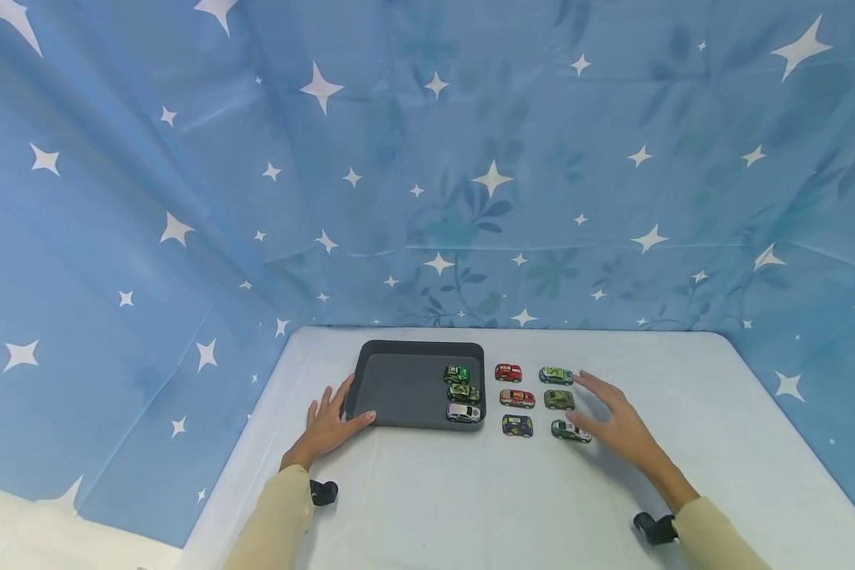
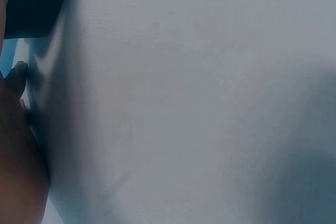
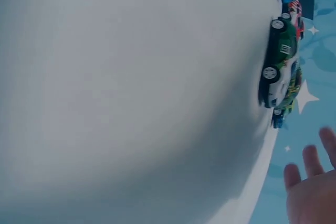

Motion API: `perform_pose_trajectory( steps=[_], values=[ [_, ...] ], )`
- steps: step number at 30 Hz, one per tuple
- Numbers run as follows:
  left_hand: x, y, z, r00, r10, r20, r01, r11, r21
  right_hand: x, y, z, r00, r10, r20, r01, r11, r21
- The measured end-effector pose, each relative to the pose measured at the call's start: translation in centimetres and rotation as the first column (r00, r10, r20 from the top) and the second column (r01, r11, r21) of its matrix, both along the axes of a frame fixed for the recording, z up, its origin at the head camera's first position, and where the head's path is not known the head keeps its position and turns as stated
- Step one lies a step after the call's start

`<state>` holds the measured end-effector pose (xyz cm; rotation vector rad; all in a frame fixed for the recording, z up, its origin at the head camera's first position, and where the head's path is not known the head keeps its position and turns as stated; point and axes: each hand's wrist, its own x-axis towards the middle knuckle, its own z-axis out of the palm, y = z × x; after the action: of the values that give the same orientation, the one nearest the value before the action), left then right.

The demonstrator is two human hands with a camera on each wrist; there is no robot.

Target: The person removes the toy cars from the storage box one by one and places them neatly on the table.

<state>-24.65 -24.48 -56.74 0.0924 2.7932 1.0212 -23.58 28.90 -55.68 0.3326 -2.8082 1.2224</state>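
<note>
Blue cloth [image 1: 378, 131] hangs behind and along both sides, softly creased; white four-pointed stars [image 1: 492, 179] scatter across it, with darker leafy sprigs [image 1: 499, 209] among them; a white table [image 1: 513, 507] with rounded far corners stands close against it; a pale surface [image 1: 57, 542] shows beneath the hem at lower left; the light is soft.

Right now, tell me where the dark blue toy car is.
In the head view, the dark blue toy car sits right of the gray tray, left of the green-and-white car.
</note>
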Motion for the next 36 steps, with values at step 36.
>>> perform_pose_trajectory(
  steps=[36],
  values=[
    [-0.2, -0.2, -0.1, 1.0, -0.008, 0.001, 0.008, 1.0, 0.011, -7.2, -11.5, 4.0, 0.982, 0.184, 0.032, -0.181, 0.979, -0.092]
  ],
)
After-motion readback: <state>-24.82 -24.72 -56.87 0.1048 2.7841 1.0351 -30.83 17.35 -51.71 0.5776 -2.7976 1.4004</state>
